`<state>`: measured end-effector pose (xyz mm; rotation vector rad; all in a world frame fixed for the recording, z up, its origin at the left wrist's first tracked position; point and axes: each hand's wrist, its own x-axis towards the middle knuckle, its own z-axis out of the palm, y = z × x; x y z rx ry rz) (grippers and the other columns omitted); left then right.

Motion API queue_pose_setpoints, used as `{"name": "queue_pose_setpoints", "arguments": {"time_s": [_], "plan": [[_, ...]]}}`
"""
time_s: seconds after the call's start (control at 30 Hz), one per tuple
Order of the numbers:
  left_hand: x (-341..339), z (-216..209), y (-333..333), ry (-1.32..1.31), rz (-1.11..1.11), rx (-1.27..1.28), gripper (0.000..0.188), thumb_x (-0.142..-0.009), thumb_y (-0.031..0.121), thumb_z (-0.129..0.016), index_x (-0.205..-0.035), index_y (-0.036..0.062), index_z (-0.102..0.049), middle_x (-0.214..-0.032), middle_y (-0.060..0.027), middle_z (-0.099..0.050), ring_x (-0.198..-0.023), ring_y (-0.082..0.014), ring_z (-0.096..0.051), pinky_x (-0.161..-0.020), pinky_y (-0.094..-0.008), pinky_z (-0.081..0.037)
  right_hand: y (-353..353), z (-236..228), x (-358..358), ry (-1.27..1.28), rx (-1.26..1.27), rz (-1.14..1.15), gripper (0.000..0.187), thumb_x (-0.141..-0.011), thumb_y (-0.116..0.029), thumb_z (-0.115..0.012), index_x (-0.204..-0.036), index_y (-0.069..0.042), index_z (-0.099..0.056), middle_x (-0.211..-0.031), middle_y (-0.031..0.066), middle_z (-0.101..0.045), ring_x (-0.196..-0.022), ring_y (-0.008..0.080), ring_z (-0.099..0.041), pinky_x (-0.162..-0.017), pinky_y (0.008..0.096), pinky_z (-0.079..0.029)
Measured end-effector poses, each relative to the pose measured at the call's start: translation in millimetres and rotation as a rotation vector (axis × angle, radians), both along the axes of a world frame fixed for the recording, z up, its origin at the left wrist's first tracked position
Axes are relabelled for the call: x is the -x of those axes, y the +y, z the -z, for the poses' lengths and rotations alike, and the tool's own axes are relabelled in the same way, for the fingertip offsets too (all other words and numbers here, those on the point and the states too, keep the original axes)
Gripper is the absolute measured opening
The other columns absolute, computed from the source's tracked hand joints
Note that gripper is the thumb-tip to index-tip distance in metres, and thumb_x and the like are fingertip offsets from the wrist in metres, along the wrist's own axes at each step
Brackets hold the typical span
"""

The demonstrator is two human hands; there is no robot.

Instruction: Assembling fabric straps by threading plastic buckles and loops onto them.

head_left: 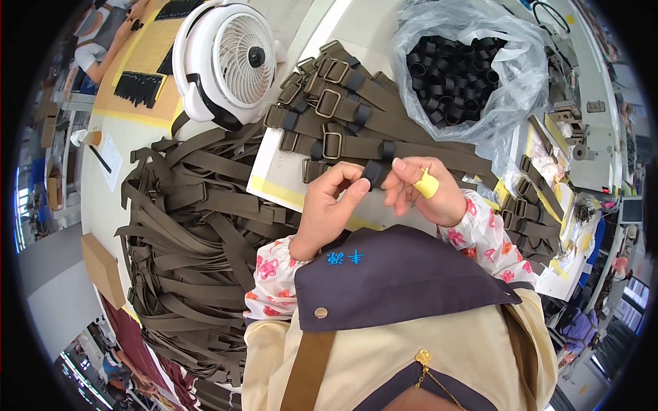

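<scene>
Between my hands is a small black strap loop [374, 172], at the near edge of a fan of olive-brown webbing straps [439, 152]. My left hand [334, 203] pinches the loop between thumb and fingers. My right hand [432, 190] has its thumb and curled fingertips at the loop's right side, closed on it as far as I can see. Yellow tape [426, 183] wraps one finger of that hand. The straps carry metal buckles [333, 145] at their left ends, several with black loops [356, 81] around them. My fingers partly hide the held loop.
A clear plastic bag [419, 116] of black loops [452, 79] stands far right. At the far left is a white fan [236, 55]. A large heap of webbing straps [185, 253] lies left. A sewing machine [589, 109] stands at right, near more buckled straps [524, 212].
</scene>
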<state>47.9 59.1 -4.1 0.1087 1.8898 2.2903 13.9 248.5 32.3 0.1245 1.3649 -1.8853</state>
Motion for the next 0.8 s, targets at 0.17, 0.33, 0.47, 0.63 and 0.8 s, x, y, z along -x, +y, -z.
{"name": "queue_pose_setpoints", "arguments": {"time_s": [0.17,0.33,0.47,0.63,0.8], "plan": [[-8,-3,-12,0.016,0.059,0.008,0.012,-0.085,0.009,-0.06,-0.085,-0.0018,-0.054,-0.083,-0.0032,-0.057,-0.072,-0.0084,-0.051,-0.069,-0.0237,-0.043,-9,7,2,0.162,-0.007,0.069,0.029,-0.089,-0.03,-0.057,-0.092,-0.001,-0.057,-0.075,0.0045,-0.059,-0.065,0.01,-0.056,-0.06,0.0235,-0.044],[-20,-4,-14,-0.017,0.062,-0.012,0.009,-0.087,0.007,-0.058,-0.09,-0.0007,-0.054,-0.091,-0.003,-0.056,-0.079,-0.0074,-0.051,-0.071,-0.0215,-0.041,-18,9,-2,0.138,-0.054,-0.035,0.028,-0.08,-0.02,-0.068,-0.095,0.001,-0.056,-0.077,0.0043,-0.059,-0.066,0.0094,-0.056,-0.062,0.0233,-0.046],[-29,-5,-11,-0.117,-0.061,-0.101,0.01,-0.087,0.006,-0.058,-0.092,-0.0009,-0.053,-0.094,-0.0075,-0.059,-0.08,-0.0097,-0.056,-0.074,-0.0235,-0.045,-21,7,-6,-0.002,0.042,0.046,0.025,-0.08,-0.017,-0.067,-0.093,0.001,-0.056,-0.075,0.0042,-0.059,-0.065,0.0105,-0.057,-0.061,0.0235,-0.046],[-29,-16,-6,-0.15,-0.155,-0.228,0.014,-0.085,0.004,-0.06,-0.095,-0.0001,-0.052,-0.089,-0.0048,-0.06,-0.077,-0.0066,-0.056,-0.069,-0.021,-0.046,-25,10,-16,-0.096,0.15,0.097,0.021,-0.082,-0.015,-0.065,-0.092,0.0,-0.055,-0.075,0.0051,-0.059,-0.067,0.0117,-0.058,-0.062,0.0248,-0.047],[-29,-24,-9,-0.093,-0.186,-0.293,0.014,-0.084,-0.001,-0.058,-0.096,0.0005,-0.049,-0.092,-0.0071,-0.061,-0.08,-0.009,-0.059,-0.071,-0.0235,-0.049,-27,10,-23,-0.252,0.306,0.121,0.019,-0.082,-0.013,-0.064,-0.091,-0.001,-0.052,-0.079,0.0064,-0.06,-0.068,0.0129,-0.059,-0.062,0.0264,-0.049]]}}
